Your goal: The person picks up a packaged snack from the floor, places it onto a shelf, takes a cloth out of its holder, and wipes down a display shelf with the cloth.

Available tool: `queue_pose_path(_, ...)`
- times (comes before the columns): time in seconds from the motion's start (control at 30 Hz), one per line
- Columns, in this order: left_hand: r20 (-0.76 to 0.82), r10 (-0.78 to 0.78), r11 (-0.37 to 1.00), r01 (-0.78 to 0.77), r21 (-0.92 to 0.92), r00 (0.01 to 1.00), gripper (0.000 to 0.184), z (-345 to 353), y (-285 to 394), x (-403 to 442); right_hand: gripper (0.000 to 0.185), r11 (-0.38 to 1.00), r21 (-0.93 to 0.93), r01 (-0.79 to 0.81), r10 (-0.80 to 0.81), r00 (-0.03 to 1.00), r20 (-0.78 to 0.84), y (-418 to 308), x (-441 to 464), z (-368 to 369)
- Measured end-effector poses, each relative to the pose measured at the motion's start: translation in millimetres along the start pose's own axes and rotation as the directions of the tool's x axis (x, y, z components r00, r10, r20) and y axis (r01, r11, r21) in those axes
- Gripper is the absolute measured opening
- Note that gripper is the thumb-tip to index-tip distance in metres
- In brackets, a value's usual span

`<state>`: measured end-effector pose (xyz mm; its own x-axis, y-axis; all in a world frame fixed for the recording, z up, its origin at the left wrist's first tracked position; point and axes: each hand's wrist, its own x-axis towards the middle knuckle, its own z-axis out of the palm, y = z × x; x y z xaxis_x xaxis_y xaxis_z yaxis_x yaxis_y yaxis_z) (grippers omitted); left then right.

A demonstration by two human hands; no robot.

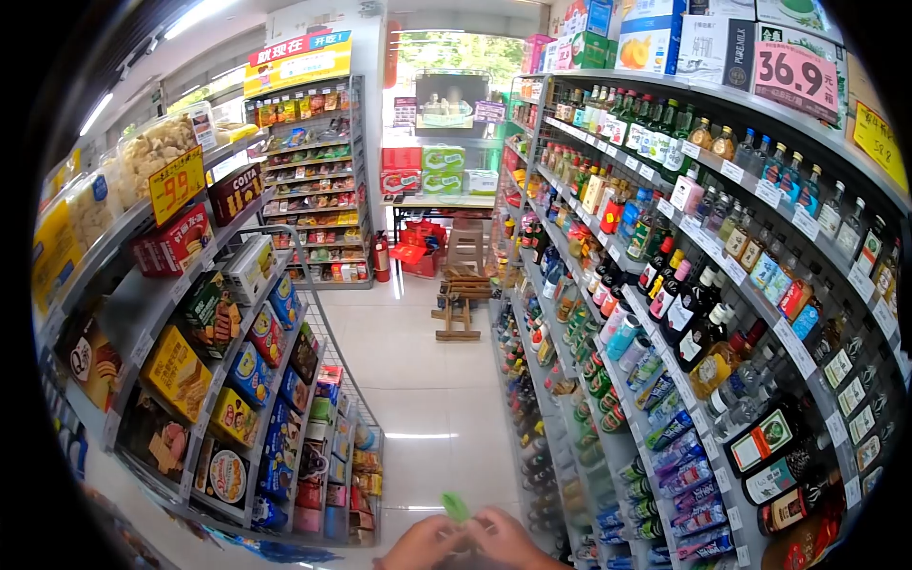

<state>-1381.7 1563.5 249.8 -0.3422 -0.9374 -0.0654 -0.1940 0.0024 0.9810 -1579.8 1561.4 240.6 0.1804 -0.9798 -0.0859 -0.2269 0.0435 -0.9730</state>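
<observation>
Green strip [456, 506] pokes up from left hand [426, 544], fingers pinched on it, above pale tiled floor [408, 413]. Right hand [505, 540] meets left, fingers curled in; cannot tell whether they grip it too. Bottles [682, 312] line shelves rightward, snack boxes [178, 370] leftward. Wooden stool [465, 288] farther ahead.

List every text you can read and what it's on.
"36.9 元/箱": pink sign
"就现在 开吃!": yellow-and-red sign
"COSTA": dark red box
"PUREMILK": white-and-black carton
"9.9", apparently: yellow tag
Too small or blurred: shelf labels, most packaging, far-right yellow sign
Green item: no readable text
</observation>
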Motion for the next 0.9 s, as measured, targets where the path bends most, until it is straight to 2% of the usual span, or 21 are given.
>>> queue_pose_path(0.13, -0.033, 0.03, 0.999, -0.028, 0.045, 0.999, 0.015, -5, 2, -2, 0.018, 1.0, 0.018, 0.022, -0.023, 1.0, 0.015, 6, 3, 5)
queue_pose_path(0.23, -0.036, -0.011, 0.998, 0.009, -0.056, 0.999, 0.016, -7, 2, -1, 0.017, 1.0, -0.003, -0.005, 0.005, 1.0, 0.02, -3, 5, 7)
queue_pose_path(0.33, -0.037, -0.045, 0.99, 0.039, -0.134, 0.998, 0.016, -12, 3, 0, 0.017, 0.998, 0.058, -0.013, 0.01, 0.999, 0.049, 2, 8, 12)
queue_pose_path(0.4, -0.063, 0.0, 0.999, -0.004, -0.053, 0.998, 0.015, -15, 0, 1, 0.017, 0.999, 0.034, 0.012, -0.013, 0.999, 0.037, 3, 11, 15)
queue_pose_path(0.53, -0.057, -0.004, 0.998, 0.001, -0.059, 0.998, 0.015, -27, 0, 3, 0.017, 1.0, -0.019, 0.006, -0.006, 1.0, 0.017, -5, 18, 20)
queue_pose_path(0.63, -0.044, -0.044, 0.999, 0.044, -0.011, 0.998, 0.02, -39, -10, 3, 0.016, 0.999, 0.014, -0.03, 0.03, 0.999, 0.014, -5, 28, 27)
queue_pose_path(0.73, -0.022, -0.117, 0.993, 0.117, -0.026, 0.993, 0.024, -52, -22, 7, 0.017, 0.998, -0.039, 0.055, -0.056, 0.998, -0.037, -15, 38, 35)
queue_pose_path(0.87, -0.091, -0.119, 0.993, 0.117, -0.029, 0.989, 0.023, -72, -24, 8, 0.021, 0.995, -0.082, 0.05, -0.053, 0.998, -0.029, -16, 50, 44)
queue_pose_path(0.9, -0.158, -0.112, 0.992, 0.102, -0.068, 0.981, 0.021, -75, -31, 9, 0.022, 0.993, -0.114, 0.026, -0.029, 0.999, -0.032, -12, 53, 47)
